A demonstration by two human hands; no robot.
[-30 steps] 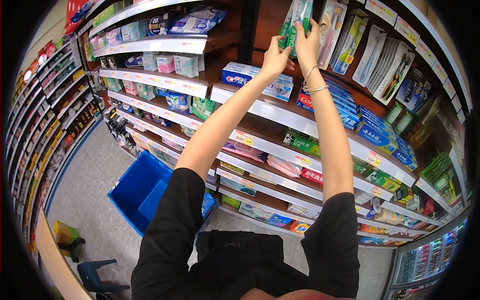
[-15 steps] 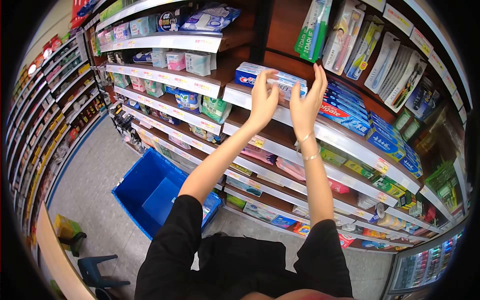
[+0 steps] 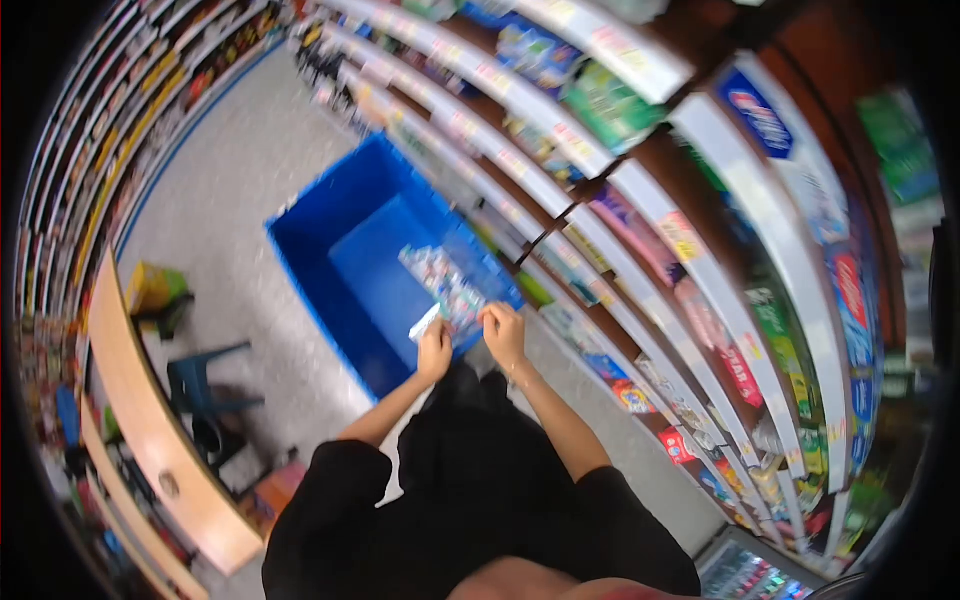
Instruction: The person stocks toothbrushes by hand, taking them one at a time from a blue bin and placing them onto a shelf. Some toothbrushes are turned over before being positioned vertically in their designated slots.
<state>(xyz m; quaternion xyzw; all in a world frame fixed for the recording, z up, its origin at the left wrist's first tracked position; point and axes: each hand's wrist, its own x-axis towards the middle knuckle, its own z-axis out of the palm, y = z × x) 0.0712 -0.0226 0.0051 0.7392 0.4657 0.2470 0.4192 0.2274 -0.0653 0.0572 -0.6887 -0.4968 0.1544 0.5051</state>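
Evidently, the work is centred on the blue bin (image 3: 375, 255), with the 2 hands near each other but apart at its near-right corner. The left hand (image 3: 434, 352) has its fingers closed around a white piece (image 3: 425, 323), angled over the bin's near part, probably gripped by its end so that the rest sticks out free. The right hand (image 3: 504, 334) has its fingers bunched at the near end of a multicoloured package (image 3: 440, 280); blur hides whether they grip it. That package lies within the bin's outline, towards its right side, though I cannot tell whether it rests on the bin's bottom or hangs above it. With 1 hand to each side of its near end, it would be easy to steady.

The bin sits on the floor (image 3: 250, 180) before the person, open side up, presumably so that things can be lowered straight in. To the bin's right run shelves (image 3: 540, 195) with price rails along their fronts, likely so that labels face the aisle. Left of the bin are a yellow-green bag (image 3: 155, 288) and a dark stool (image 3: 205, 380), then a wooden counter (image 3: 165, 420).
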